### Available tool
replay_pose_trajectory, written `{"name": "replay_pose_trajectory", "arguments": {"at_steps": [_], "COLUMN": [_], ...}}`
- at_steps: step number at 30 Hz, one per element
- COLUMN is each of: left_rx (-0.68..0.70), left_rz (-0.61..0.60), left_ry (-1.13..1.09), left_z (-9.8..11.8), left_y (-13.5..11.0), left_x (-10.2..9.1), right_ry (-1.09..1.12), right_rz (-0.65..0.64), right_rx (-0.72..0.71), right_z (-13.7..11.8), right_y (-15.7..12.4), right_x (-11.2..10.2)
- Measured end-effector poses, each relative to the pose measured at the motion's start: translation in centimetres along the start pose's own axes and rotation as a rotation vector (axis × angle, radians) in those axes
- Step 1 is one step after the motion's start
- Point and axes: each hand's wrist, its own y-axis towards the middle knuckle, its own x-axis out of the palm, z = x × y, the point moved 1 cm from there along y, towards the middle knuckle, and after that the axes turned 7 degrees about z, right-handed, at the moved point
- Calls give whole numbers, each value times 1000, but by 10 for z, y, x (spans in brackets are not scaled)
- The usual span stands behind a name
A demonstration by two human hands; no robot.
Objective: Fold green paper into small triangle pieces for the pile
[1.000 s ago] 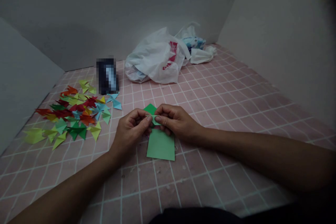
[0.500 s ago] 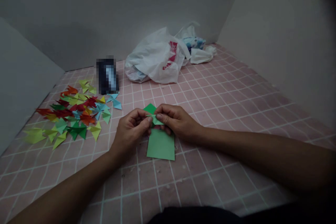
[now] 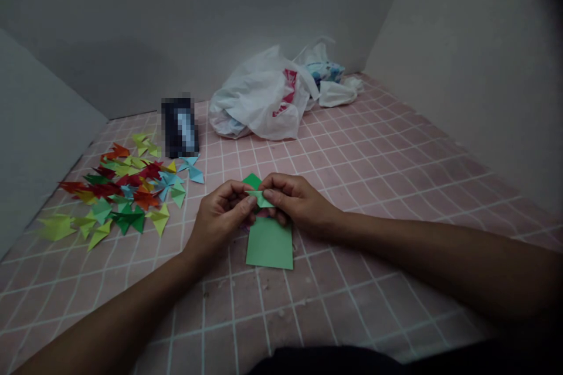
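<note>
Between my two hands is a small folded piece of light green paper (image 3: 264, 200). My left hand (image 3: 224, 208) pinches its left end with thumb and fingers. On its right end the thumb and forefinger of my right hand (image 3: 299, 202) are closed. Fingers hide part of the folds. Below the hands, flat on the tiled surface, lies a light green paper square (image 3: 270, 246), its upper edge partly covered by my fingers. The corner of a darker green sheet (image 3: 252, 179) shows just beyond my hands.
Many folded paper shapes (image 3: 127, 218) in red, orange, yellow, green and blue are spread at the left. A pixelated dark object (image 3: 171, 129) stands behind them. White plastic bags (image 3: 259, 96) lie near the back wall. Pink cloth with a white grid (image 3: 373, 293) covers the surface.
Both hands keep their grip on the folded green paper, with only a slight shift of the fingers and thumbs. Everything else stays where it was.
</note>
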Motion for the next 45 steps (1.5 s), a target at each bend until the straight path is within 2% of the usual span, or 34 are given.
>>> {"name": "replay_pose_trajectory", "arguments": {"at_steps": [9,16,18,22,24,31,35,42,45], "left_rx": [-46,-60,-52,-22,-10,-26,-10,8,2], "left_rz": [11,-9,-28,-70,-90,-78,-38,44,55], "left_ry": [-25,-46,-25,38,53,20,32,26,19], "left_z": [1,1,2,2,1,2,3,4,4], "left_y": [1,0,-2,-4,-4,-4,-5,-5,-6], "left_x": [0,2,4,5,5,4,5,5,6], "right_ry": [58,18,-77,-446,-543,-524,-460,-509,-505], "right_rz": [-70,-47,-19,57,85,125,132,55,45], "right_rx": [-14,-25,-87,-390,-476,-456,-390,-464,-427], "right_z": [1,4,4,2,2,0,0,4,4], "right_y": [0,1,0,-5,-7,-7,-6,-6,-6], "right_x": [2,1,1,2,2,2,2,3,2]}}
